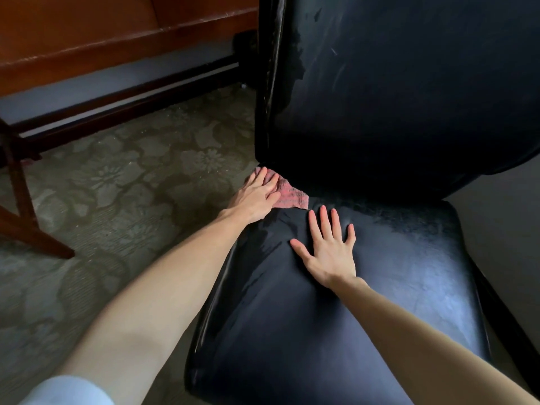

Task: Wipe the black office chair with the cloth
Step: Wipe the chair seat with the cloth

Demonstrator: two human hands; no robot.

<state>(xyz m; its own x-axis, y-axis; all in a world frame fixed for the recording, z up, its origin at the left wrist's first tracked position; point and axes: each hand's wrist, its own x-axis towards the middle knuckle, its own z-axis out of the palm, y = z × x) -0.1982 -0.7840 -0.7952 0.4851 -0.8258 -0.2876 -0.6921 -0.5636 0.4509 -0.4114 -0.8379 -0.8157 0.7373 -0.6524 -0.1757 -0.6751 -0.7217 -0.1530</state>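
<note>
Black office chair (321,331) fills the right side of the head view, with the seat (263,346) below and the backrest (409,83) upright behind it. The backrest covering is peeling along its left edge.

Pink cloth (290,195) sits at the seat's rear-left corner, right at the gap under the backrest, and is partly bunched.

Left hand (258,197) lies on top of the cloth, fingers fairly straight and close together, pressing it flat rather than gripping it.

Right hand (330,252) is palm down on the seat, toward its rear middle, just beside the cloth but apart from it. Its fingers are spread wide and hold nothing. The seat dents slightly around it.

A wet-looking streak runs along the seat's left edge.

Patterned floor (117,176) is to the left, with a brown wooden frame (87,39) at top left. A pale sleeve (67,390) shows at bottom left.
</note>
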